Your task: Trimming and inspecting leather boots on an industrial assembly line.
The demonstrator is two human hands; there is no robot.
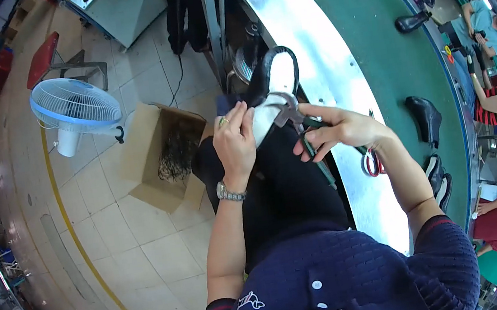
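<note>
My left hand [235, 141], ringed and with a watch at the wrist, is closed around the near part of a black shoe [281, 70]. The shoe lies over my lap with its white sole turned up and its toe pointing away from me. In my right hand [345, 129] are metal pincers [286, 110] with dark green handles, which spread apart under my fingers. The pincers' head rests against or just over the middle of the sole, and I cannot tell whether its jaws grip anything.
Red-handled scissors [372, 162] lie on the shiny metal ledge [309, 40] to my right. Beyond it, a green conveyor belt [372, 44] carries several black boots [424, 119]. An open cardboard box [161, 160] and a blue-white fan [75, 105] stand at left. Other people work across the belt.
</note>
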